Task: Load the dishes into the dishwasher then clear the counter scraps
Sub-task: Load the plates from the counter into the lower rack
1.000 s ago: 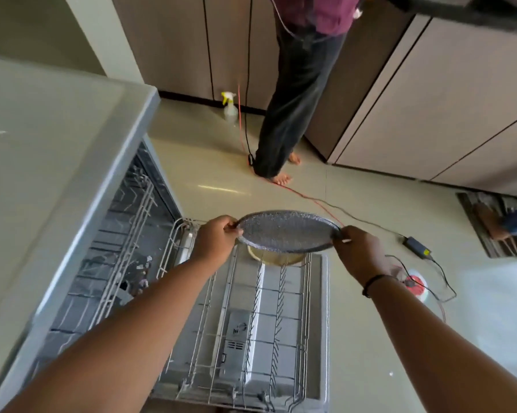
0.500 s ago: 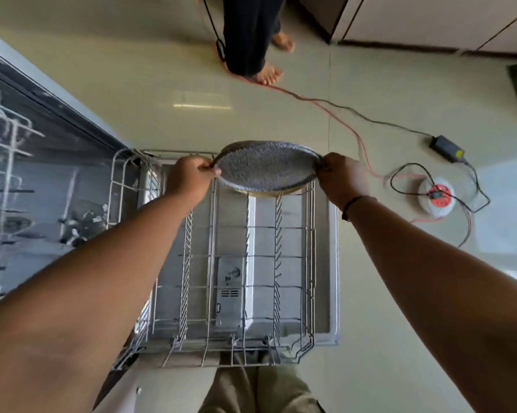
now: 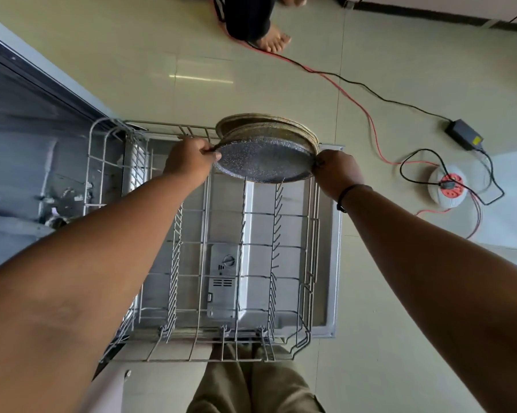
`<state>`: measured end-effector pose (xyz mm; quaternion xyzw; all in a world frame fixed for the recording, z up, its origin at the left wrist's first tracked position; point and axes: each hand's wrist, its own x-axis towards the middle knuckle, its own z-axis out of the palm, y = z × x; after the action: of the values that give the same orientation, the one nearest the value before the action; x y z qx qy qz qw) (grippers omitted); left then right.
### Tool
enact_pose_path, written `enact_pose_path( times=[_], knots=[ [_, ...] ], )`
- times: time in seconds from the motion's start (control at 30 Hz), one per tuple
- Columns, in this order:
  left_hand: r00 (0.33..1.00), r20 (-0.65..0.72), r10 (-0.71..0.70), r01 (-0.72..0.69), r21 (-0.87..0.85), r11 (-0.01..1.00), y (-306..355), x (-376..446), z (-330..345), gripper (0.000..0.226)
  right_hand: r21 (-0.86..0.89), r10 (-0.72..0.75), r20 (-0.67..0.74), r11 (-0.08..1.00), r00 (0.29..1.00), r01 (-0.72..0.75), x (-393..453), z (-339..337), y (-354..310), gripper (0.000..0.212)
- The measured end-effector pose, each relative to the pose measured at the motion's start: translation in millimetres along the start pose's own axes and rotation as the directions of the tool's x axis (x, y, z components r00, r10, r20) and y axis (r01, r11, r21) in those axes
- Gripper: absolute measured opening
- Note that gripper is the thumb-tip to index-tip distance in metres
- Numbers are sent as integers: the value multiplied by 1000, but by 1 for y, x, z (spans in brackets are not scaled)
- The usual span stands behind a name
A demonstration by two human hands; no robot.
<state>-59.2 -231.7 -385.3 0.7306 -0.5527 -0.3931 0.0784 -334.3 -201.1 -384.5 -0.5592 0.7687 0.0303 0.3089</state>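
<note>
Because the stack of round speckled grey plates [image 3: 266, 160] had to drop between the prongs of the silver wire dishwasher rack [image 3: 239, 263], the left hand [image 3: 188, 162] and right hand [image 3: 336, 169] gripped its opposite edges, tilting it over the far end.

This is a home kitchen. An open dishwasher [image 3: 36, 162] stands at the left with its door [image 3: 331, 234] folded down flat and its wire lower rack [image 3: 245, 293] pulled out over it, rows of plate tines showing, while the floor [image 3: 132, 55] is pale glossy tile running up to a dark skirting strip [image 3: 430, 13] below cabinet fronts at the top right. A barefoot person [image 3: 273, 40] stands on the tiles, and red and black cables [image 3: 355, 93] trail across them to a power adapter [image 3: 464, 134] and a round extension socket [image 3: 448, 186], as in a lived-in house.
</note>
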Motion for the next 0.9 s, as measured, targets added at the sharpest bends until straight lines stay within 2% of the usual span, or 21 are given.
enact_pose_path(
  times=[0.2, 0.37, 0.5, 0.63, 0.73, 0.9],
  knots=[
    [995, 103, 18, -29, 107, 994, -3, -7, 12, 29, -42, 4, -5, 999, 1000, -4, -2, 8, 4, 25],
    [985, 142, 102, -116, 92, 989, 6, -27, 14, 52, 90, -15, -16, 996, 1000, 17, -13, -1, 2, 35],
    [980, 199, 25, -54, 145, 988, -4, -44, 9, 67, 87, -35, 1, 996, 999, 35, -31, -6, -5, 43],
    [967, 247, -67, 19, 191, 981, -17, -82, 2, 66, 15, -56, 92, 998, 994, 55, -65, -7, -5, 55],
    [960, 259, -108, 68, 156, 985, -24, -130, -6, 65, -78, -81, 178, 992, 981, 96, -101, -8, -8, 56],
    [957, 267, -111, 81, 120, 989, -27, -242, -33, 65, -202, -204, 331, 938, 921, 280, -174, -11, -22, 61]
  ],
)
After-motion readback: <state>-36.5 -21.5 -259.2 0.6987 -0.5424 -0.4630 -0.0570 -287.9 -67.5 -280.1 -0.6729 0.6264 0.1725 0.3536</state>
